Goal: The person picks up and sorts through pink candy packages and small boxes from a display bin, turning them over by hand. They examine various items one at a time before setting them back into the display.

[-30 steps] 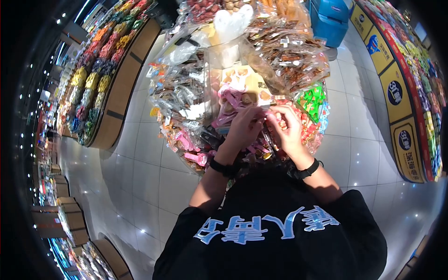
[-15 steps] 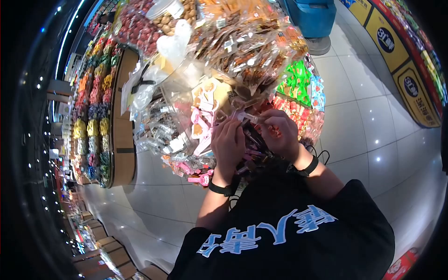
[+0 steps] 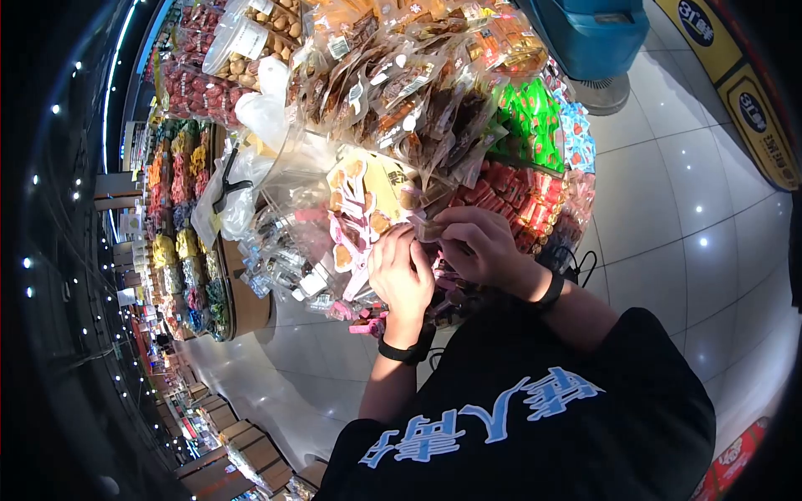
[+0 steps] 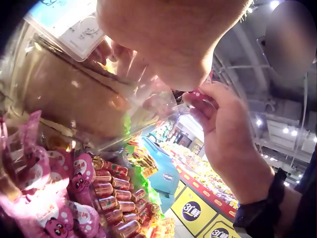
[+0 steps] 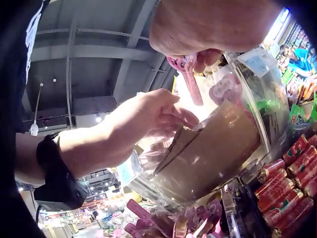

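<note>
My right hand (image 3: pixel 484 249) pinches a pink lollipop-shaped packet (image 5: pixel 192 83) with a narrow tail, which hangs below its fingers in the right wrist view. Close beside it, my left hand (image 3: pixel 403 271) reaches over the near edge of a clear plastic bin with a brown cardboard panel (image 5: pixel 213 148). Its thumb stands apart from its fingers in the head view, and the fingertips dip behind the panel edge. Inside the bin, pink-and-brown round packets lie by a yellow printed card (image 3: pixel 386 179). More pink packets (image 4: pixel 81 173) sit below the bin.
Red-wrapped rolls (image 3: pixel 514 200) and green packets (image 3: pixel 532 117) lie to the right of the bin. Bagged brown snacks (image 3: pixel 401 92) are heaped beyond it. White plastic bags (image 3: pixel 266 104) stand at the far left. A blue machine (image 3: pixel 597 37) is on the floor behind.
The head view has turned and shifted, so the display appears rotated. My hands have drawn slightly apart from where they met; the right hand now pinches the packet beside the left.
</note>
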A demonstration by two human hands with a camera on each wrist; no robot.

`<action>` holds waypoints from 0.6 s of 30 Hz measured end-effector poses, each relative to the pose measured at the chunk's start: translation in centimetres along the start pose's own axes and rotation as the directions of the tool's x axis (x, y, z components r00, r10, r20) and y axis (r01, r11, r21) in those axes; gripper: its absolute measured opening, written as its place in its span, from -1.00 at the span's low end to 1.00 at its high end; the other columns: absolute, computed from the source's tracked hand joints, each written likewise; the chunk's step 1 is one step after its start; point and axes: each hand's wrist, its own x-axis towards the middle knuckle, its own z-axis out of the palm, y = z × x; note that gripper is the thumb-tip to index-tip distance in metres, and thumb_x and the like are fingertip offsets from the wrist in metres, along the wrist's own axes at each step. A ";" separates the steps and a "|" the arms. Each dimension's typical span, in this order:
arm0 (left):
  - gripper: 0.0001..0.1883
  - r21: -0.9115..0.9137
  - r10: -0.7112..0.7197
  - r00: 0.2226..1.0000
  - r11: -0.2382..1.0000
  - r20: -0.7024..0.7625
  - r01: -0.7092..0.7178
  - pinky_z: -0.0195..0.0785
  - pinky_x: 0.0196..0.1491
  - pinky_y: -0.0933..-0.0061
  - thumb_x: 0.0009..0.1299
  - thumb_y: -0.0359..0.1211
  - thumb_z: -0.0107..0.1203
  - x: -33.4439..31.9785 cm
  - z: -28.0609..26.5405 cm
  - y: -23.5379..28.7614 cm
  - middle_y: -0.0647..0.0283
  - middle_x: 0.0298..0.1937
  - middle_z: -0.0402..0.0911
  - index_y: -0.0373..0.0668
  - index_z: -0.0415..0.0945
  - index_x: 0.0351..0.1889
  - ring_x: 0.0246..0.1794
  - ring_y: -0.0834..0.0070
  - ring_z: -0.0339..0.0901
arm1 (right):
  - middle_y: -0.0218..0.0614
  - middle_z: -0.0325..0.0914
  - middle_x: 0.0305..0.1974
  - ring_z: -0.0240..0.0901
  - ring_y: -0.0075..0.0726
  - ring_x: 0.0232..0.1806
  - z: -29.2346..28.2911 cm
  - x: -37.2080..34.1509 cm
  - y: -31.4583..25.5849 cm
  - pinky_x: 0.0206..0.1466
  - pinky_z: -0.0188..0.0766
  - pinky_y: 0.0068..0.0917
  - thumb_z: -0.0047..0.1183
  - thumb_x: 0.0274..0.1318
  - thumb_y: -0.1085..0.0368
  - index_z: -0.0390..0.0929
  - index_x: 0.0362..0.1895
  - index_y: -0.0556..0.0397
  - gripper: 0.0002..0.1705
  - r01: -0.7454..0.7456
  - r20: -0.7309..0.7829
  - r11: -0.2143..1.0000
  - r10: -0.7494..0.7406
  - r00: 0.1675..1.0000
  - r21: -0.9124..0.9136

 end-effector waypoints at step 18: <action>-0.68 -0.264 0.064 0.986 0.959 -0.156 -0.104 0.43 0.06 0.17 0.28 -0.43 0.27 -1.1 0.2 -2.0 0.14 -0.03 0.67 -0.19 0.55 0.00 -0.04 0.12 0.62 | -0.22 0.67 -0.16 0.67 -0.06 -0.23 1.6 1.3 -2.4 -0.21 0.62 -0.25 0.26 0.06 0.46 0.52 -0.22 0.05 -0.79 0.004 0.143 1.000 -0.005 0.990 0.013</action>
